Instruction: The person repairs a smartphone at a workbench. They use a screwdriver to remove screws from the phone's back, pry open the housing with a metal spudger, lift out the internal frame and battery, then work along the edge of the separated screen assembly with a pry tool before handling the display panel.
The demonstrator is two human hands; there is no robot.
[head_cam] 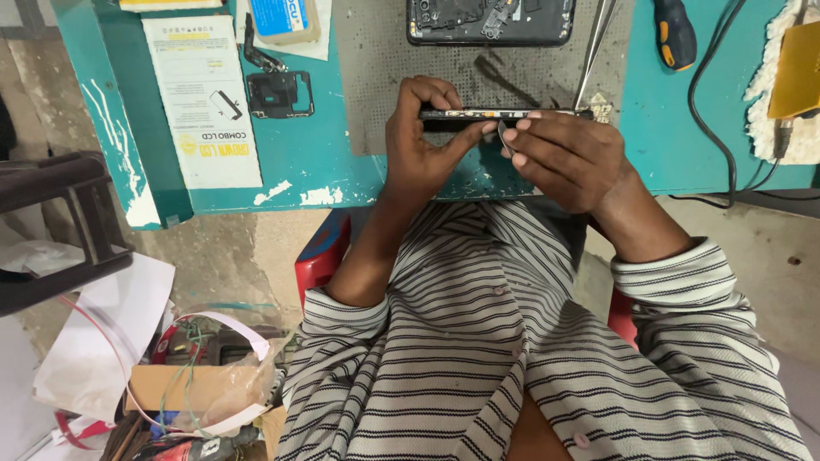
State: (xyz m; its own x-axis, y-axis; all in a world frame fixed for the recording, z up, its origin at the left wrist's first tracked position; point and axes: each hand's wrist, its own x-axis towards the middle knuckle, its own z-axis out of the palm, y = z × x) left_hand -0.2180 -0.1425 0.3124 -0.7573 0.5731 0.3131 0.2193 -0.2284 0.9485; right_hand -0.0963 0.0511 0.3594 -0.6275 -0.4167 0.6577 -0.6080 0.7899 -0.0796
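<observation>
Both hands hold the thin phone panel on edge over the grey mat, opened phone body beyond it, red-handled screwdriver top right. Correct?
Not quite. The screwdriver at top right has a black and orange handle, not red, as the head view shows. The rest stands: the left hand and right hand hold the thin panel on edge over the grey mat, the opened phone body beyond it.

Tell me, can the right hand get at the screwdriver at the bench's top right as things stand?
Probably yes. The right hand lies nearest the screwdriver, with bare teal bench between them, though it would first have to let go of the flat phone part both hands hold.
</observation>
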